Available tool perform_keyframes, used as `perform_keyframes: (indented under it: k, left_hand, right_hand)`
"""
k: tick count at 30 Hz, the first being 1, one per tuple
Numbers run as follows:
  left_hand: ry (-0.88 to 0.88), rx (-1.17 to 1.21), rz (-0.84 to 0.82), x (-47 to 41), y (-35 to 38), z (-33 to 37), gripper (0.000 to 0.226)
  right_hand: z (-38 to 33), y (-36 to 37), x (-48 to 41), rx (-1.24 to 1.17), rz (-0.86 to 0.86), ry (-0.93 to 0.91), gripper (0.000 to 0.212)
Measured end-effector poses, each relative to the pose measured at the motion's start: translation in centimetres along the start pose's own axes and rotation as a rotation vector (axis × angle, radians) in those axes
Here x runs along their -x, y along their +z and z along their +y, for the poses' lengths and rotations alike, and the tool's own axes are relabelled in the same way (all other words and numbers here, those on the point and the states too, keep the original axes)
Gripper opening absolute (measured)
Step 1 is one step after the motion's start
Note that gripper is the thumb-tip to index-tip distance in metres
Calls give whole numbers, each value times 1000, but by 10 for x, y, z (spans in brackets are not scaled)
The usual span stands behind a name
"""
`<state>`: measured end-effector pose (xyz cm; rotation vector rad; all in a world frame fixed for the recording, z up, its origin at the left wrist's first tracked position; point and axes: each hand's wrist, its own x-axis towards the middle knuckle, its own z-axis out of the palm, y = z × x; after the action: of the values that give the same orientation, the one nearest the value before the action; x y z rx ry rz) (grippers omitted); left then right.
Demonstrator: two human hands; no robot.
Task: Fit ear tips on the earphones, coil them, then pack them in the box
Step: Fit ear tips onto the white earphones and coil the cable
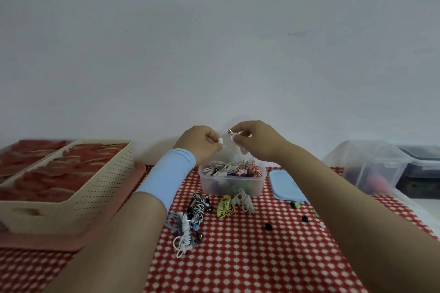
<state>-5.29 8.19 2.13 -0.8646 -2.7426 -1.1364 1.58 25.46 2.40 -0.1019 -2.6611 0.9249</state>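
Both hands are raised above a clear plastic box [232, 185] that holds several tangled earphones. My left hand [202, 141] pinches a small white earbud [221, 140]. My right hand [252, 138] pinches the white earphone cable [234, 135], whose loops hang down toward the box. Coiled earphones lie on the red checked cloth in front of the box: a black-and-white one [200, 204], a yellow one [225, 207], a beige one [245, 200] and a white and blue bunch [184, 233]. Loose ear tips [268, 226] lie to the right.
A light blue lid [285, 185] lies right of the box. A cream perforated basket [71, 185] with red items stands on a pink tray at the left. Clear and dark storage containers [371, 166] stand at the far right. A white wall is close behind.
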Motion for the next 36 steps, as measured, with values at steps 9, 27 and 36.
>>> perform_keyframes:
  k: [9,27,36]
  left_hand:
    - [10,-234,-114,0,11,-41,34]
    - [204,-154,-187,55,20,-14,15]
    - [193,-164,-234,66,32,-7,20]
  right_hand:
    - [18,46,-6,274,-55,-48,33]
    - [-18,11,59,452,-192,130,25]
    - [6,44,79,528,-274,270,40]
